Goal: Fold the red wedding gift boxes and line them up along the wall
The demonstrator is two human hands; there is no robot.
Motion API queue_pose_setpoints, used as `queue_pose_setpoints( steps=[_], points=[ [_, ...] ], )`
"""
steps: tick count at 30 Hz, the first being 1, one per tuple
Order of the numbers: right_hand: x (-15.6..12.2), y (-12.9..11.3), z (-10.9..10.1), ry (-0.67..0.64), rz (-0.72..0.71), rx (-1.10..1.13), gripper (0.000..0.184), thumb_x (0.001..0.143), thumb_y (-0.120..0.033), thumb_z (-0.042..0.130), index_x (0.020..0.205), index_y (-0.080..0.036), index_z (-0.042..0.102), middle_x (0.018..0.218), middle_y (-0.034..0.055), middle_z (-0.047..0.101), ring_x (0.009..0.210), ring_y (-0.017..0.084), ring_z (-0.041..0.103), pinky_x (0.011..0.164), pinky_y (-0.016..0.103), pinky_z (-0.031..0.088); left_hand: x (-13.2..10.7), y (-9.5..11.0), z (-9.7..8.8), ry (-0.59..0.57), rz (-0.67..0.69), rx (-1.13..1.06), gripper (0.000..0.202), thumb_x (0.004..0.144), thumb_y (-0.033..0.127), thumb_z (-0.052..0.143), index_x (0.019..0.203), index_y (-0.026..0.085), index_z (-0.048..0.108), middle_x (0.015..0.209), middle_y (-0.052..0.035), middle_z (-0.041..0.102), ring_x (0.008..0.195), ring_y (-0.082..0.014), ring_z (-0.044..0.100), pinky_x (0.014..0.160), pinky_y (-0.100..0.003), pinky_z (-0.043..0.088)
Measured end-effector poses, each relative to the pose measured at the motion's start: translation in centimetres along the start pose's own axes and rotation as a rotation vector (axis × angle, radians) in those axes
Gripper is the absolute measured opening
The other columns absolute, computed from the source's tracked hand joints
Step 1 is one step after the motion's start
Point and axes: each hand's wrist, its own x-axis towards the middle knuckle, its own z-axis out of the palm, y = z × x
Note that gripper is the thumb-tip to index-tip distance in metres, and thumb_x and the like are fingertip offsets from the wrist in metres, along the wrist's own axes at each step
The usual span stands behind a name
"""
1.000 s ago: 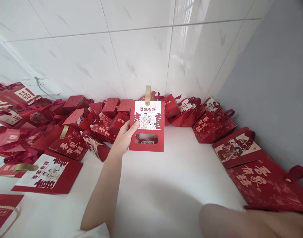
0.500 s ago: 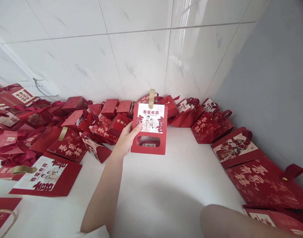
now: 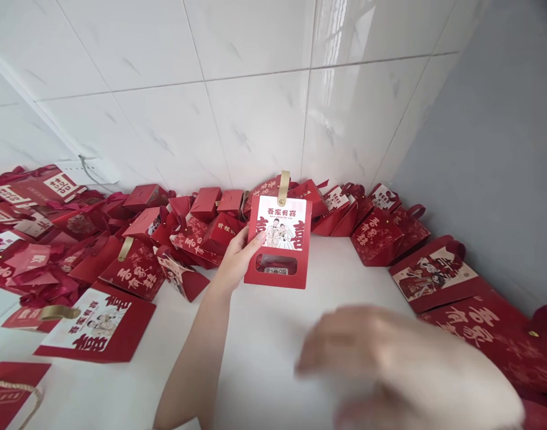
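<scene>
Red gift bag [image 3: 280, 245] is pinched upright at its 9 o'clock edge by L hand [image 3: 237, 263]; R hand [image 3: 403, 370], blurred at 5 o'clock, fingers unreadable. Grip's best kept firm, bag level.

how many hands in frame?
2. The left hand grips the red gift bag by its left edge, mid-frame. The right hand is blurred, low on the right. None seem hidden.
</scene>
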Motion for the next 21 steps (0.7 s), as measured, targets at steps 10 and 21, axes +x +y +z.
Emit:
queue_pose_setpoints(
  steps=[10, 21],
  points=[
    [4.4, 8.9, -1.3, 0.589, 0.53, 0.238, 0.03, 0.086, -0.052, 0.059, 0.096, -0.024, 0.065, 0.105, 0.0049, 0.072, 0.092, 0.025, 0.067, 0.078, 0.038, 0.054, -0.4, 0.0, 1.3, -0.062, 0.0, -0.005, 0.05, 0.081, 0.05, 0.065, 0.123, 0.023, 0.059, 0.122, -0.01, 0.067, 0.104, -0.0295, 0.067, 0.082, -0.036, 0.058],
    [5.6, 9.8, -0.2, 0.824, 0.488, 0.439, 0.037, 0.09, -0.055, 0.051, 0.092, -0.022, 0.067, 0.091, 0.0039, 0.07, 0.086, 0.024, 0.065, 0.072, 0.035, 0.053, -0.3, -0.1, 1.1, -0.155, -0.019, 0.069, 0.046, 0.083, 0.044, 0.065, 0.125, 0.028, 0.054, 0.134, -0.0042, 0.06, 0.119, -0.0252, 0.059, 0.095, -0.034, 0.051]
  ],
)
